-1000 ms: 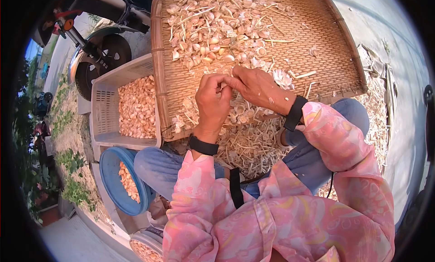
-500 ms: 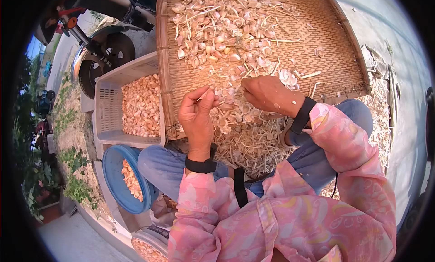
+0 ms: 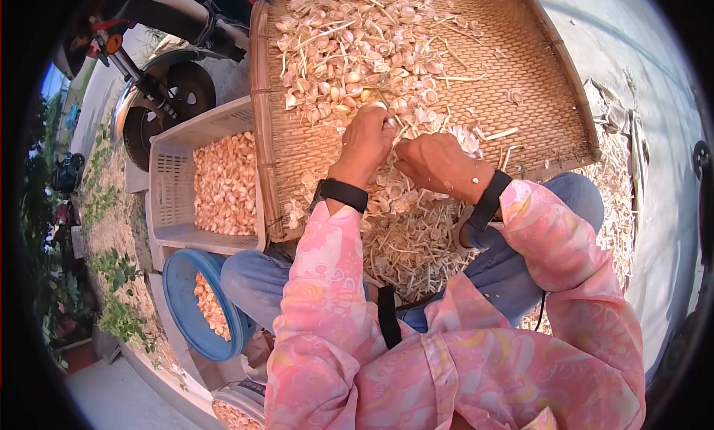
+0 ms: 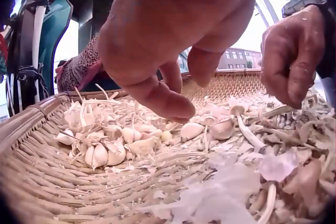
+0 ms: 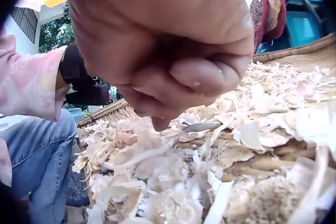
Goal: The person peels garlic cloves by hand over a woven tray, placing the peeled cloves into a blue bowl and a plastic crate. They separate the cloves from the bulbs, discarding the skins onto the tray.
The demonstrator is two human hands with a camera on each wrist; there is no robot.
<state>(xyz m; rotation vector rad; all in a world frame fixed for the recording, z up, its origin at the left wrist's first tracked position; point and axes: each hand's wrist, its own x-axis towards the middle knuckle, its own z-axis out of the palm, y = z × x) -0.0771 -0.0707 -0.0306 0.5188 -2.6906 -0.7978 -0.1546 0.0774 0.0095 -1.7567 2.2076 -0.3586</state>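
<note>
My left hand reaches over the woven bamboo tray, at the near edge of a heap of garlic cloves. In the left wrist view its fingers hang loosely bent and apart, one fingertip just above a garlic clove, with nothing visible between them. My right hand stays low over papery garlic skins at the tray's near side. The right wrist view shows its fingers curled in with the thumb against them; nothing shows in its grasp.
Left of the tray stands a white plastic crate of cloves, with a blue bucket of cloves nearer. Dry garlic stalks lie heaped between the jeans-clad legs. A vehicle wheel stands beyond the crate.
My left hand parted from the right, swung left toward the tray's edge holding something small, then came back forward to the heap with its fingers loosened. The right hand stayed nearly in place.
</note>
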